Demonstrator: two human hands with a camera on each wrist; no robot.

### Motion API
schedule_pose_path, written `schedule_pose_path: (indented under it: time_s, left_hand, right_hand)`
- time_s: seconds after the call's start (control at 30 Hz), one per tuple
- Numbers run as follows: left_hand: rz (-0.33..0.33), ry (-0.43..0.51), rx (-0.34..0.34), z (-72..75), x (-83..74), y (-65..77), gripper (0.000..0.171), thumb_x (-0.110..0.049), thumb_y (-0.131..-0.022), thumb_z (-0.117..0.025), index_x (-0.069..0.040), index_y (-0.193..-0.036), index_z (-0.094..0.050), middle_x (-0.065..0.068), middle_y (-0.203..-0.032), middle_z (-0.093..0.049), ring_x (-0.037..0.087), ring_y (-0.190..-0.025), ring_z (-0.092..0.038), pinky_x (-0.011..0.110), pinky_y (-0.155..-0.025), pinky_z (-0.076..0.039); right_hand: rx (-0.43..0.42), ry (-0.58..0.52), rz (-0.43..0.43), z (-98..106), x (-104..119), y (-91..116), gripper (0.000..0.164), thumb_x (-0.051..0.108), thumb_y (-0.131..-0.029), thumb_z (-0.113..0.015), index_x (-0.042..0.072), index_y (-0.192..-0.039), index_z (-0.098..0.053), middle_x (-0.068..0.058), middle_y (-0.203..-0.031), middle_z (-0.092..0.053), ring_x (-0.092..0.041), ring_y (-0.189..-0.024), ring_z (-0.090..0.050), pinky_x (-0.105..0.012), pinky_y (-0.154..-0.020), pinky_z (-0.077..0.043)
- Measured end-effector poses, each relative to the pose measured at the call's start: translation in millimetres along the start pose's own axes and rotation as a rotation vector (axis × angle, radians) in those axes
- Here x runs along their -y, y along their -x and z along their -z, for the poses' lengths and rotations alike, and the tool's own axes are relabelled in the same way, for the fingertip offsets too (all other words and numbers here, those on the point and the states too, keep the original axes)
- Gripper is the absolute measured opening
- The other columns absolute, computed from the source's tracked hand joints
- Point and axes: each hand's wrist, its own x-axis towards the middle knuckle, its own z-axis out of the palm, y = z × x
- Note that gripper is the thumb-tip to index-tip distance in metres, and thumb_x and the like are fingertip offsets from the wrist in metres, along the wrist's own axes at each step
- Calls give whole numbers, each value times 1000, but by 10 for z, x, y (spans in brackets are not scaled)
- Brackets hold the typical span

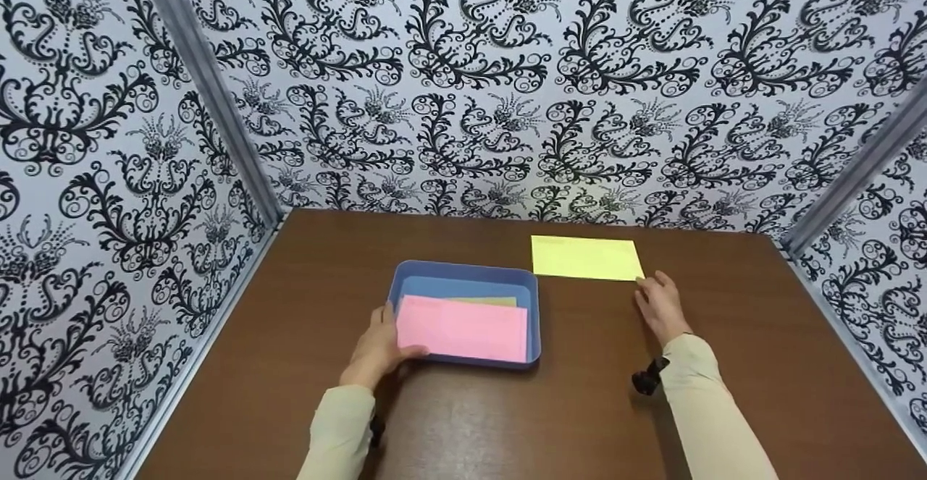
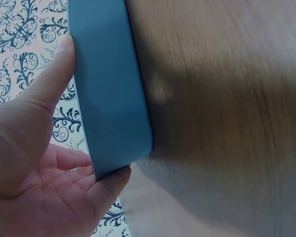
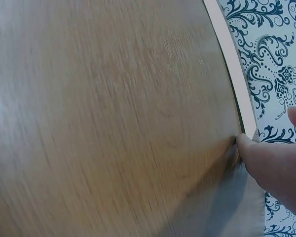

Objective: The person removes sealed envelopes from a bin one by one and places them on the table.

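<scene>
Brown surface bearing a blue tray, its near left corner clasped by the left hand. Within the tray, a pink sheet overlaps a tan sheet. A yellow sheet lies flat beyond and right of the tray, long axis left to right; its near right corner touches the right hand, the nearer hand, digits apart. Faint marks on the pink and yellow sheets: illegible.
</scene>
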Motion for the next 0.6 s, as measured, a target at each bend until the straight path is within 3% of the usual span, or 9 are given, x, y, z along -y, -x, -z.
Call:
schedule_pose_path:
  time_s: [0.6]
  left_hand:
    - [-19, -9, -5, 7, -6, -12, 115, -40, -77, -86, 14, -153, -18, 34, -154, -29, 50, -129, -50, 56, -108, -42]
  right_hand:
    - [15, -4, 34, 2, 66, 127, 76, 9, -104, -38, 10, -159, 14, -12, -168, 10, -21, -156, -4, -31, -124, -24]
